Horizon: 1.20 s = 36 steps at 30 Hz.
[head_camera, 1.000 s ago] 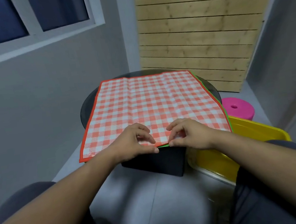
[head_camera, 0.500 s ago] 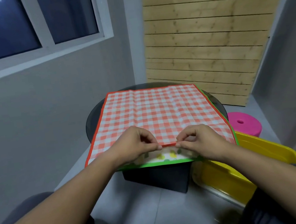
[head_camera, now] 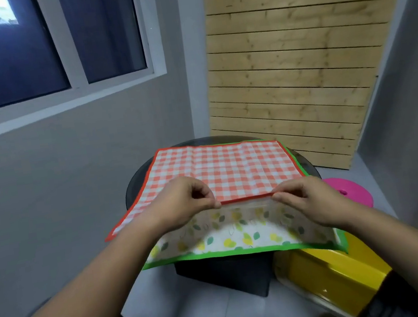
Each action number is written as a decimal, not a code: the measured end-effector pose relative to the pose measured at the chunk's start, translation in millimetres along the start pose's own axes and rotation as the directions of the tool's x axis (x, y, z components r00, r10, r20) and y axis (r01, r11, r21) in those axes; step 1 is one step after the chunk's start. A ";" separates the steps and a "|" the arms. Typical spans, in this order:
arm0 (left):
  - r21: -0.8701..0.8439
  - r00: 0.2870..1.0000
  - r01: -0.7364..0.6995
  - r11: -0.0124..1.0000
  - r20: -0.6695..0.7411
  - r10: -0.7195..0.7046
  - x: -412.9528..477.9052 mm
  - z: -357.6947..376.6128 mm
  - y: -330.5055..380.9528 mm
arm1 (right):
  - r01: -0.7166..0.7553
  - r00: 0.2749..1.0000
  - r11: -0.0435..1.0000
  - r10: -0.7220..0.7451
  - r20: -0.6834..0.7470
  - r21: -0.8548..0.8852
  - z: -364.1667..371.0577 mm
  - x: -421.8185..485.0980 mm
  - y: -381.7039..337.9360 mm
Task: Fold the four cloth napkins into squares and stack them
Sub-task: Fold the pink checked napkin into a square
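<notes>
A red-and-white checked napkin [head_camera: 231,171] with a red border lies spread on top of a round dark table [head_camera: 135,180]. My left hand [head_camera: 182,205] and my right hand [head_camera: 306,198] each pinch its near edge, lifted off the layer below. Under it lies a white napkin with yellow and green leaves and a green border [head_camera: 241,237], its near part uncovered and hanging over the table's front. Any further napkins beneath are hidden.
A black box-like base [head_camera: 228,275] stands under the table's front. A yellow bin [head_camera: 334,275] sits low at the right, a pink stool [head_camera: 348,191] behind it. A grey wall is at the left, wooden slats at the back.
Both hands have lifted the checked napkin's near edge and carried it away from me, moving apart along it. The leaf-patterned napkin underneath has come into view. The camera tilted up.
</notes>
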State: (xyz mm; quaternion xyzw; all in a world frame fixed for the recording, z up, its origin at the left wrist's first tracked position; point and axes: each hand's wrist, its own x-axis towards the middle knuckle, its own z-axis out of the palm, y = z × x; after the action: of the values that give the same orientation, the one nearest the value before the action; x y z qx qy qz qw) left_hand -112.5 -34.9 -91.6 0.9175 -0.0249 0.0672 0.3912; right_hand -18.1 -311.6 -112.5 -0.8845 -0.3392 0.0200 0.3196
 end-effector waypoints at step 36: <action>0.156 0.984 0.168 0.973 -0.085 -0.156 228.2 25.8 -131.5 | -0.050 0.974 0.933 0.124 0.188 -0.356 7.4 215.4 130.3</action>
State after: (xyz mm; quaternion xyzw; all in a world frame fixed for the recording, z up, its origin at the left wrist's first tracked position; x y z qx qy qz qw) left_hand 128.9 39.1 -170.7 0.9422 0.0698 0.0701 0.3201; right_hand 222.3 -249.2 -154.7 -0.9344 -0.3290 0.0658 0.1192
